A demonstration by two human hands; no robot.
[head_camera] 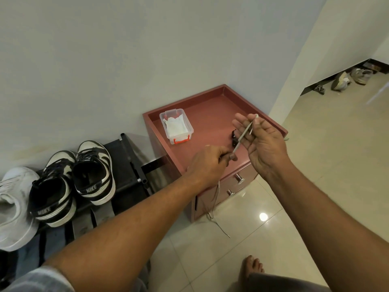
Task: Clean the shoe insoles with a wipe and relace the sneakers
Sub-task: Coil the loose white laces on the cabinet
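A pale shoelace (242,139) is stretched between my two hands above the red cabinet (210,123). My right hand (261,142) pinches its upper end between thumb and fingers, palm turned up. My left hand (210,163) is closed around the lace lower down; the rest of the lace hangs past the drawers to the floor (214,209). A clear plastic box of white wipes (176,125) stands on the cabinet top. Two black-and-white sneakers (73,182) and a white sneaker (14,207) sit on the black shoe rack at the left.
A small black object (234,138) lies on the cabinet top behind the lace. The cabinet has two drawers with metal knobs (239,179). White wall stands behind. Glossy tiled floor (315,165) spreads to the right, with more shoes (349,79) far back. My bare foot (252,268) is below.
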